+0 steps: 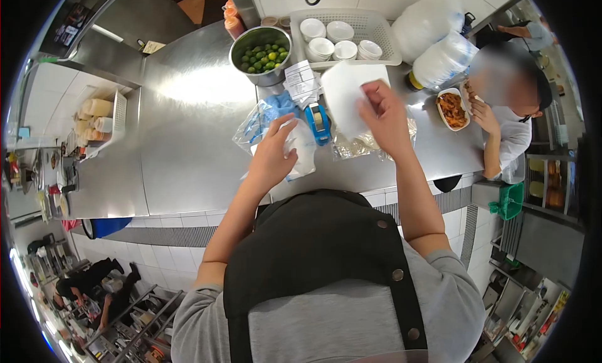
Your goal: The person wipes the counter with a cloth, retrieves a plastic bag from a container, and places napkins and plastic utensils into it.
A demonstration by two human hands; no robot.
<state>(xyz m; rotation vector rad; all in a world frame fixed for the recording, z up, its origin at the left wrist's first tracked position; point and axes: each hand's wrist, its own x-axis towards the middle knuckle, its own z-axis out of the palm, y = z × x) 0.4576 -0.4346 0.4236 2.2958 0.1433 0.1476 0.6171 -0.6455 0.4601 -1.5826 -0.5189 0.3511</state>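
Observation:
My left hand (274,151) rests with fingers spread on a white packet (302,151) beside a clear plastic bag with blue printing (276,106). My right hand (387,121) is over the right side of a stack of white paper sheets (342,90); its fingers are bent and the thumb stands apart, with nothing seen between them. Crinkled clear plastic wrapping (351,147) lies under the stack's near edge. Between my hands sits a blue tape dispenser (318,125), with a printed paper slip (302,84) just behind it.
A metal pot of green limes (233,52) and a plastic basket (392,43) of white bowls (340,31) stand at the back. Bagged white goods (442,59) are at right. A person (511,134) there eats from a food container (453,126). Another basket (118,115) is left.

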